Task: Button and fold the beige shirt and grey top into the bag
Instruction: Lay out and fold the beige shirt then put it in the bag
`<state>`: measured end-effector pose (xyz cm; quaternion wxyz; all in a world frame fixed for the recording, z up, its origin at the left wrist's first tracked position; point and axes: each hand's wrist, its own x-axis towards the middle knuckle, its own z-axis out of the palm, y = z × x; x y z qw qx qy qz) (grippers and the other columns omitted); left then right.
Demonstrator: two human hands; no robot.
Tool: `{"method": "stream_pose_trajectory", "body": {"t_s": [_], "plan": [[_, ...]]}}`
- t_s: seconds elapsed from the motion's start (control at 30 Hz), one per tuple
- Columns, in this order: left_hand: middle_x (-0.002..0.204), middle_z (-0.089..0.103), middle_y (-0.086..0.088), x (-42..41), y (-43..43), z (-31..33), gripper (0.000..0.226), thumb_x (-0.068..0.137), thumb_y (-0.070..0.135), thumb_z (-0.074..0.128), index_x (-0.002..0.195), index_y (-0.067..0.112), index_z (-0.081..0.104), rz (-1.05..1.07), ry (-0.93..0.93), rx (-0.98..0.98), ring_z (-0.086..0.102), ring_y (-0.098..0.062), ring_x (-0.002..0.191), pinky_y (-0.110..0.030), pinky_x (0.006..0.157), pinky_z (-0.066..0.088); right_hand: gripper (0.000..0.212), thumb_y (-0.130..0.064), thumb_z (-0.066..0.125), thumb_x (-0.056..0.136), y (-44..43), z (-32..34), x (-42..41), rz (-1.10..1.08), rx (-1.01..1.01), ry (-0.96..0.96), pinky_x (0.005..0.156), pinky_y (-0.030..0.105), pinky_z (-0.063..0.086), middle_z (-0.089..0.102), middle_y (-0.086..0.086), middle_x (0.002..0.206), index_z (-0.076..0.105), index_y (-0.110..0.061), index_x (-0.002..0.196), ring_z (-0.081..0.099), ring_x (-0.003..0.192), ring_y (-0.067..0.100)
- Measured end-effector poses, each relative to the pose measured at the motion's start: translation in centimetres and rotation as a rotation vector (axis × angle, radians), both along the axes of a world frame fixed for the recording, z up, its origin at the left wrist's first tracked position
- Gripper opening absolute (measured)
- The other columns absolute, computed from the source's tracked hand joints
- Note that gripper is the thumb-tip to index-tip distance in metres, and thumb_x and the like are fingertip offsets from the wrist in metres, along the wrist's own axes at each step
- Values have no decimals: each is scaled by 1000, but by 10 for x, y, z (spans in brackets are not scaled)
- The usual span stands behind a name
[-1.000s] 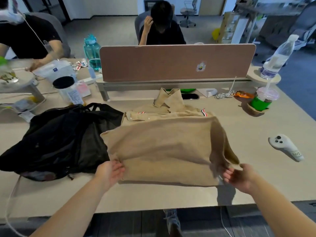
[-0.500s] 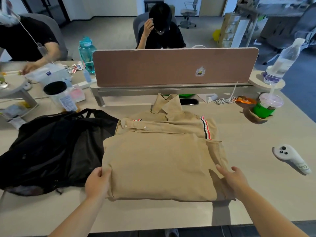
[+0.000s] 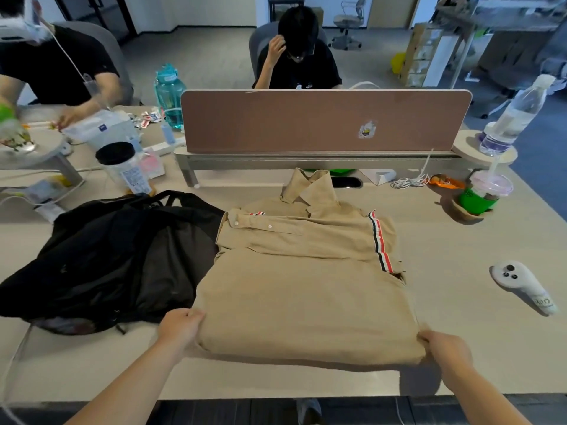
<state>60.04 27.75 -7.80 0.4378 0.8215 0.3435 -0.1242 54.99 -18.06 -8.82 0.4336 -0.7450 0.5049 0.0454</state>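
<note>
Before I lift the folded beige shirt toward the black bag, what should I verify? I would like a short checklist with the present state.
1. Grip of left hand on near left corner of folded beige cloth shirt: ok.
2. Grip of right hand on near right corner: ok.
3. Fold compact: not ok, collar sticks out at far end.
4. Front buttons fastened: cannot tell, front hidden.
5. Mouth of black fabric bag open: cannot tell.
6. Place of grey top: cannot tell, not in view.
</note>
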Motion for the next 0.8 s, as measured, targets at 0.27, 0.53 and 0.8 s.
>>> {"method": "stream_pose_trajectory", "body": {"t_s": [0.27, 0.53, 0.8], "plan": [[102, 60, -10, -10, 0, 8, 39, 82, 35, 71, 105, 9, 52, 94, 264, -352, 59, -28, 92, -33, 65, 51, 39, -31, 69, 80, 8, 5, -16, 72, 55, 202, 68, 38, 48, 63, 17, 85, 58, 6, 87, 57, 78, 34], [49, 46, -1, 45, 3, 80, 20, 83, 17, 54, 64, 13, 48, 17, 487, -684, 46, -11, 33, -12, 31, 31, 25, -6, 67, 56, -14, 103, 19, 97, 798, 181, 28, 9, 21, 37, 2, 45, 44, -10, 63, 31, 28, 8], [116, 64, -5, 196, -26, 164, 44, 82, 30, 62, 124, 19, 53, 162, -461, -1197, 59, -24, 109, -45, 97, 40, 45, -35, 68, 77, -3, 198, 190, -55, 986, -663, 85, 44, 53, 67, 18, 101, 65, 3, 101, 65, 99, 34]]}}
